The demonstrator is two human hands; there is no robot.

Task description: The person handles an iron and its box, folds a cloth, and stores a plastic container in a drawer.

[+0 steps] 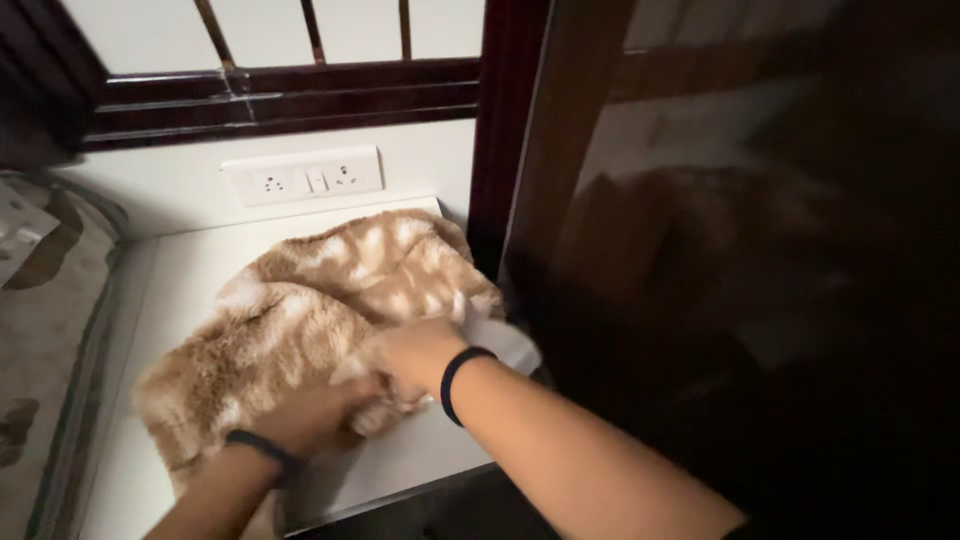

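Observation:
A fluffy tan-and-white blanket (300,300) lies bunched on a white tabletop (190,260). My left hand (310,415) grips the blanket's near edge, fingers buried in the pile. My right hand (415,352) presses on the blanket just right of it, closed around a fold. Both wrists wear a black band. A white cloth or paper corner (505,340) sticks out from under the blanket beside my right hand.
A white wall socket plate (305,178) sits on the wall behind the table. Dark wooden window frame (280,95) runs above it. A glossy dark wooden panel (720,260) stands close on the right. A patterned fabric (45,300) lies at the left.

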